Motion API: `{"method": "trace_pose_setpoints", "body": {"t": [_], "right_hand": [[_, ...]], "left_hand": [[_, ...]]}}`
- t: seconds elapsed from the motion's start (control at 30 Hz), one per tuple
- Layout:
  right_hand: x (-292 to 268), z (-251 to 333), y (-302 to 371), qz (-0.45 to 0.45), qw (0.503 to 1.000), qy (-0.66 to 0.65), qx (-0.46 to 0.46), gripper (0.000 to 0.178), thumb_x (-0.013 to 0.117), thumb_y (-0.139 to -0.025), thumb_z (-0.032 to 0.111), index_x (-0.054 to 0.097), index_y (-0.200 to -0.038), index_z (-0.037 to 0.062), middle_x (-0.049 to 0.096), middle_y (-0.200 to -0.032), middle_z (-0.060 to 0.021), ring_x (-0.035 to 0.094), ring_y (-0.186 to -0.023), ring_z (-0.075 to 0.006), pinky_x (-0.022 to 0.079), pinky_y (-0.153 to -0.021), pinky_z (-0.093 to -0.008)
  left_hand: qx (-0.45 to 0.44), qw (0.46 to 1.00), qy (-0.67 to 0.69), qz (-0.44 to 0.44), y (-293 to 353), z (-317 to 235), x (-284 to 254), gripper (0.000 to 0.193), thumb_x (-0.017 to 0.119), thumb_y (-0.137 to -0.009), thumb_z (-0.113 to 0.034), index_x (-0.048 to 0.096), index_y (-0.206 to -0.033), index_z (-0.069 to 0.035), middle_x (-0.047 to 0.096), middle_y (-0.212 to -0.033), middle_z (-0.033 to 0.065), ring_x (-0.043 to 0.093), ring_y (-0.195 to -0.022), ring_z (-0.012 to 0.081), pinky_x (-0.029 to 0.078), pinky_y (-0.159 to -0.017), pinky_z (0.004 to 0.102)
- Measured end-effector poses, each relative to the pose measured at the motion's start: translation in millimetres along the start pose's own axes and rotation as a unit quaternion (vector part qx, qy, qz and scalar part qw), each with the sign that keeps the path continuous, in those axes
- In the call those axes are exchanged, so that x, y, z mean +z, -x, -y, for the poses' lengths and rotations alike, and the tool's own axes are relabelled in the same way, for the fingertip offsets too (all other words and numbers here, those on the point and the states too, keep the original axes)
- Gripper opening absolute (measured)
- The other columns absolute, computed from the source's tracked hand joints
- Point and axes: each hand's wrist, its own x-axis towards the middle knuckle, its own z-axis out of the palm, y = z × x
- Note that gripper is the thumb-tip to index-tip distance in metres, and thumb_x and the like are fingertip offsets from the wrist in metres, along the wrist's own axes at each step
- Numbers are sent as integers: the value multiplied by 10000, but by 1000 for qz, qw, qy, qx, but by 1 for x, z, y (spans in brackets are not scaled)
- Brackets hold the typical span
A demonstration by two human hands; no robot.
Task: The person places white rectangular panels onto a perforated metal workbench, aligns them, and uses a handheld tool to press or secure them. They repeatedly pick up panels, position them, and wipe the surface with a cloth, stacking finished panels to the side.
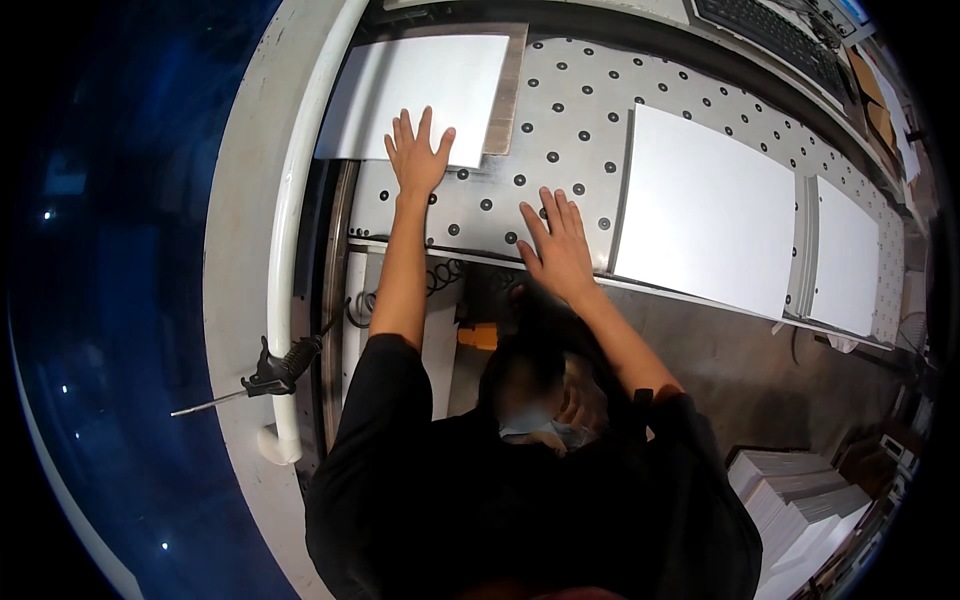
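Left grip (417, 162) lies splayed on white sheet (445, 75).

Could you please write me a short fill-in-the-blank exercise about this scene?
1. The left hand is spread over the near edge of a flat sheet coloured ____.
2. The round studs dotting the metal table are mainly coloured ____.
3. On the table, to the right of the right hand, lie ____ more large sheets.

Missing words: white; black; two.
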Motion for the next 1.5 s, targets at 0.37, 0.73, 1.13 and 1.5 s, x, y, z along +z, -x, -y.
{"method": "trace_pose_setpoints", "body": {"t": [0.37,0.73,1.13,1.5], "right_hand": [[-11,9,-10,48,998,5,29,617,679,-893,246,496,-1458,79,338,-1571,-259,305,-1462,-464,247,-1213,-563],[-15,12,-13,72,997,13,38,634,680,-886,256,487,-1458,63,326,-1576,-266,274,-1479,-464,221,-1219,-575],[15,-15,-92,-21,997,-19,68,810,796,-818,361,437,-1496,101,316,-1564,-305,268,-1460,-510,243,-1197,-572],[25,-50,-151,13,993,100,-55,623,648,-943,476,517,-1439,121,453,-1482,-286,394,-1405,-473,325,-1169,-532]], "left_hand": [[-44,997,-63,-7,-88,53,12,680,462,-996,-635,429,-1557,-252,318,-1633,202,261,-1509,434,175,-1215,604],[-55,996,-72,-10,-105,114,8,701,475,-987,-637,417,-1566,-245,273,-1662,154,224,-1533,381,142,-1228,569],[-334,938,-11,-94,-50,71,6,1187,635,-829,-748,123,-1628,-36,190,-1619,365,90,-1512,543,82,-1158,698],[-310,945,34,-97,-24,59,7,1055,636,-820,-764,327,-1609,-136,243,-1629,320,4,-1501,604,32,-1190,700]]}}
